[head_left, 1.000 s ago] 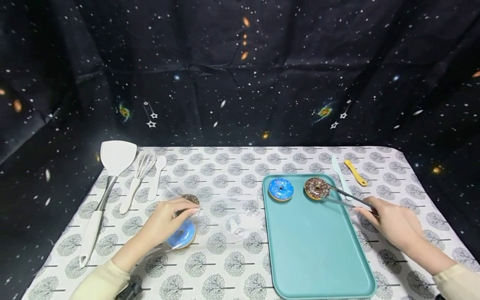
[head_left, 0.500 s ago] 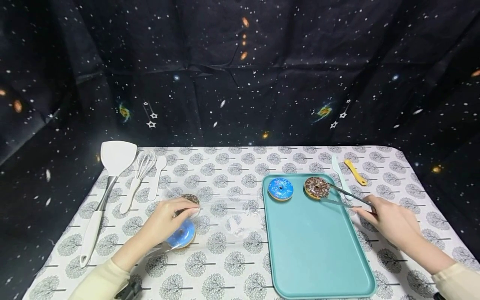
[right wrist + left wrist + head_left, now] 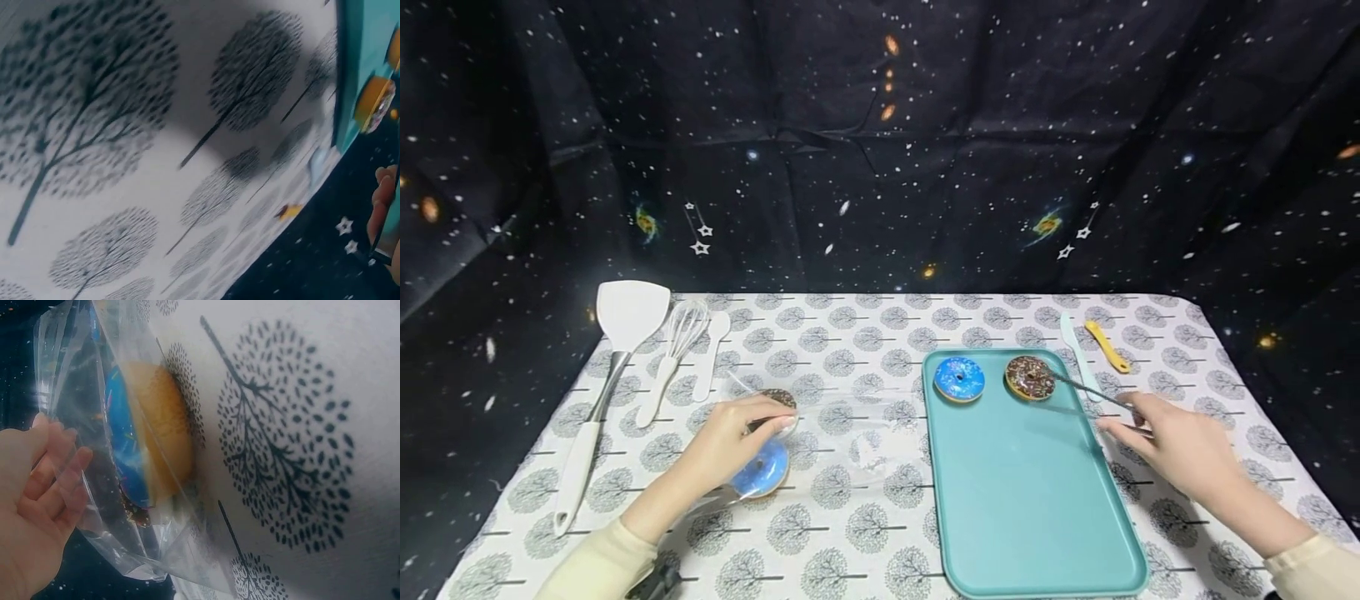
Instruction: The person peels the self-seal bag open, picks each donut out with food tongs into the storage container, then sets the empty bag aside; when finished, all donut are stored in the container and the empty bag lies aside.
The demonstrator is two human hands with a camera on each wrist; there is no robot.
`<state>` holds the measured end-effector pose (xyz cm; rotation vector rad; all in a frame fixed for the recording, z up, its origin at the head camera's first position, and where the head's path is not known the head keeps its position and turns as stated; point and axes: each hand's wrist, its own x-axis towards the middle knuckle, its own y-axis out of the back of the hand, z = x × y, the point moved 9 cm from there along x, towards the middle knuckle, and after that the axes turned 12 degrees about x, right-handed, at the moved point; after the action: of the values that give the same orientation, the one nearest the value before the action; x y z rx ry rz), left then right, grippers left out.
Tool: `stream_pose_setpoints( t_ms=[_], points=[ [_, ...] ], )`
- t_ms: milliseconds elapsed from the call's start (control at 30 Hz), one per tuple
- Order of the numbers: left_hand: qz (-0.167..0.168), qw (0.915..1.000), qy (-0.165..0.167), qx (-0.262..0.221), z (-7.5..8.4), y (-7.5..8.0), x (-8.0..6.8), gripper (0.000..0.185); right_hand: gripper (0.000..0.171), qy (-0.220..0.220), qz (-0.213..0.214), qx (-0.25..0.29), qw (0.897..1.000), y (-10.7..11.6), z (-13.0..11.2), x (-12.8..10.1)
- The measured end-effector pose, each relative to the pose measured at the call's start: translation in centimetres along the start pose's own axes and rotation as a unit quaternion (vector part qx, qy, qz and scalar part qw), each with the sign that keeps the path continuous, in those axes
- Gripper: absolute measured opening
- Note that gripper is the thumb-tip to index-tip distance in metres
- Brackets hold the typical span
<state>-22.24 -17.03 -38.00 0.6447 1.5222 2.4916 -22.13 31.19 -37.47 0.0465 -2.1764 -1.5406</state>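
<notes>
My left hand [image 3: 730, 442] pinches the edge of a clear plastic bag [image 3: 131, 562] on the left half of the table. Inside the bag are a blue donut [image 3: 153, 425] and a chocolate donut [image 3: 784, 397], the latter partly hidden behind my fingers. My right hand [image 3: 1191, 446] grips a pair of tongs [image 3: 1090, 389] over the right rim of a teal tray [image 3: 1030, 508]. The tong tips stand apart at the right side of a sprinkled chocolate donut [image 3: 1026, 379], which lies on the tray. To its left lies a blue sprinkled donut [image 3: 959, 380].
On the left lie a white spatula [image 3: 632, 317], a whisk [image 3: 681, 333] and a white spoon [image 3: 711, 358]. A pale blue knife [image 3: 1078, 354] and a small yellow utensil [image 3: 1107, 346] lie beyond the tray's right side. A starry dark cloth hangs behind.
The tongs' arms have spread wider in my right hand, and the lower tip has moved off the chocolate donut. My left hand keeps its place on the bag.
</notes>
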Motion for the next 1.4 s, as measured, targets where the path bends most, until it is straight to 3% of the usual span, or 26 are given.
stream_pose_setpoints(
  t_ms=[100, 300, 600, 767, 1067, 1300, 1400],
  points=[
    [-0.002, 1.0, 0.001, 0.001, 0.0, 0.1, 0.0, 0.019, 0.047, 0.06, 0.024, 0.007, 0.998, -0.1, -2.4, 0.1],
    [0.001, 1.0, -0.004, 0.001, 0.2, 0.2, 0.1, 0.018, 0.042, 0.167, 0.058, 0.035, 0.984, -0.9, -7.1, 0.4],
    [0.006, 1.0, -0.004, -0.001, 0.2, 0.4, 0.0, 0.017, 0.03, 0.229, 0.033, 0.06, 0.971, -3.2, -12.7, 2.0],
    [0.01, 0.9999, -0.008, 0.0, 0.3, 0.6, -0.1, 0.016, 0.032, 0.264, 0.037, 0.061, 0.962, -4.1, -15.4, 3.6],
    [0.018, 0.9998, -0.008, -0.002, 0.2, 0.4, -0.1, 0.015, 0.026, 0.271, -0.074, 0.057, 0.958, -8.0, -18.4, 5.6],
    [0.018, 0.9998, -0.008, 0.002, 0.3, 0.3, 0.1, 0.016, 0.034, 0.304, -0.167, 0.091, 0.934, -10.3, -20.3, 6.4],
    [0.02, 0.9998, -0.009, 0.001, 0.4, 0.4, 0.1, 0.017, 0.039, 0.302, -0.193, 0.098, 0.929, -11.3, -21.1, 7.1]
  ],
)
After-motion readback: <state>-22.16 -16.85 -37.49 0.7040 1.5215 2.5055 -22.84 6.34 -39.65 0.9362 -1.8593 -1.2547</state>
